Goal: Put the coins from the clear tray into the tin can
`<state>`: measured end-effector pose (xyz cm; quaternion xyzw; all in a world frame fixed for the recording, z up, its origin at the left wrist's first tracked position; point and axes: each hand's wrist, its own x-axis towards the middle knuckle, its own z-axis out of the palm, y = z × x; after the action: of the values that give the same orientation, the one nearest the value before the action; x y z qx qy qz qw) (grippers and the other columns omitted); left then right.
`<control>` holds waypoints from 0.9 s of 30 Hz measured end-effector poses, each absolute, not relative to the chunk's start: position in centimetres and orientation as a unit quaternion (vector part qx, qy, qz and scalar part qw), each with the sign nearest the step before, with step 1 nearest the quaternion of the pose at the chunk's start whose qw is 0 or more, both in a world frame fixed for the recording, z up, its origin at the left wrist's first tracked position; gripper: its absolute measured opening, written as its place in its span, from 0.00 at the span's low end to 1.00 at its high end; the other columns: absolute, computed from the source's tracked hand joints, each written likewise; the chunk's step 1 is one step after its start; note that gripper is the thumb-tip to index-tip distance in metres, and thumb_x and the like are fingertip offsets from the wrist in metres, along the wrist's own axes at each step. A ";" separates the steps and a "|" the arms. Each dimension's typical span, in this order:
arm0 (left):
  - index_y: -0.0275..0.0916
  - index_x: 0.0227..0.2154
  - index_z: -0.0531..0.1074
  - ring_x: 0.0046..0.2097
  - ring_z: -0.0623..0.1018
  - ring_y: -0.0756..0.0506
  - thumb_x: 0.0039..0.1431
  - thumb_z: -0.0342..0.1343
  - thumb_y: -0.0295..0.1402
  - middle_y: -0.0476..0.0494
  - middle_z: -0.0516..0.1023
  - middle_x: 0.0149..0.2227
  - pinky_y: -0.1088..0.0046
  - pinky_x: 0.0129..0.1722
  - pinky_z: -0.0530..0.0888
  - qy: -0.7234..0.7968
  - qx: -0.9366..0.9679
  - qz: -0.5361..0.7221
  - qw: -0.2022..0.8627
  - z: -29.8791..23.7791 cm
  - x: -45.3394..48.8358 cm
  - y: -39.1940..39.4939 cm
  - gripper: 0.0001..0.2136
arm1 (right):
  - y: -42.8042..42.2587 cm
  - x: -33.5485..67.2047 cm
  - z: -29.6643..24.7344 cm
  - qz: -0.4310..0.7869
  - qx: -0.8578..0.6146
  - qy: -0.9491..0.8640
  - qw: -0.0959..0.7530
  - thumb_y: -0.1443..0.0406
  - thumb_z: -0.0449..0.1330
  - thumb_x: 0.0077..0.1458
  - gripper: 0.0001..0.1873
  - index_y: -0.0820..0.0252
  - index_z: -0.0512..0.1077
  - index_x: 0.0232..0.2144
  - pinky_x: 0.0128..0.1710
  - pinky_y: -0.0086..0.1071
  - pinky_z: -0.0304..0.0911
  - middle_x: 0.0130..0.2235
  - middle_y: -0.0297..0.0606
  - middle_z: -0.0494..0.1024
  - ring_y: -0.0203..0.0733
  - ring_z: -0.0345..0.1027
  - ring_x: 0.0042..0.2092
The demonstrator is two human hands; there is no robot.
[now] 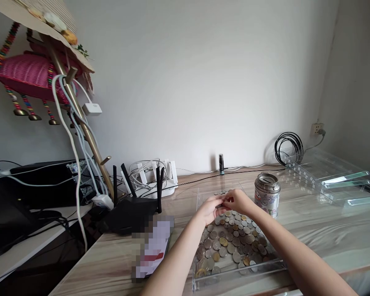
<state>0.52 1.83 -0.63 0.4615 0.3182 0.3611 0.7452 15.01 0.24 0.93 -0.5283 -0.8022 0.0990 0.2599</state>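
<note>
Both my hands meet above the far part of a clear plastic tray [249,269]. My left hand [210,209] is cupped with its palm turned up, and a few coins seem to lie in it. Over that palm, my right hand [237,200] has its fingers pinched together; what they hold is too small to make out. Many loose coins [231,248], silver and some gold-coloured, are spread over the tray's floor below my hands and forearms. Just right of the tray stands a round metal coin tin [267,196] with a patterned side and a slotted lid.
A black router [132,213] and a white router [169,185] sit at the back left, with a blurred phone-like object [156,248] in front. By the wall stands a small dark bottle [221,164]. Clear plastic trays [327,181] and coiled black cable [288,149] are at right.
</note>
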 end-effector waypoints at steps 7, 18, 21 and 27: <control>0.26 0.33 0.67 0.39 0.75 0.43 0.49 0.49 0.19 0.30 0.74 0.35 0.77 0.35 0.74 0.365 0.370 0.363 0.774 -0.9 0.1 2.1 0.07 | -1.4 20.3 5.3 -0.145 -0.605 -0.651 0.434 0.62 0.47 0.51 0.15 0.55 0.71 0.37 0.35 0.29 0.55 0.38 0.38 0.73 0.39 0.62 0.39; 0.27 0.30 0.68 0.34 0.76 0.45 0.48 0.52 0.20 0.34 0.75 0.30 0.81 0.27 0.73 0.394 0.439 0.347 0.729 -1.0 0.4 2.2 0.06 | -0.7 27.6 5.5 -0.114 -0.746 -0.558 0.345 0.59 0.54 0.40 0.10 0.53 0.74 0.24 0.34 0.35 0.52 0.26 0.35 0.75 0.43 0.64 0.32; 0.27 0.30 0.68 0.34 0.76 0.45 0.48 0.52 0.21 0.33 0.75 0.31 0.81 0.26 0.73 0.395 0.445 0.355 0.721 -1.0 0.4 2.3 0.04 | -1.3 26.3 6.1 -0.153 -0.711 -0.569 0.385 0.60 0.54 0.42 0.12 0.55 0.73 0.29 0.37 0.36 0.53 0.29 0.36 0.75 0.44 0.64 0.36; 0.30 0.35 0.66 0.36 0.76 0.45 0.50 0.52 0.24 0.35 0.75 0.33 0.80 0.26 0.73 0.341 0.463 0.375 0.727 -1.3 0.4 2.3 0.08 | -1.7 19.6 5.2 -0.050 -0.557 -0.739 0.376 0.59 0.50 0.49 0.14 0.56 0.71 0.34 0.29 0.27 0.57 0.33 0.36 0.74 0.36 0.65 0.31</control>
<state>0.39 2.27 -1.27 0.4631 0.3412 0.3746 0.7272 19.63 -1.74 5.23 -0.5573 -0.7385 -0.0502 0.3761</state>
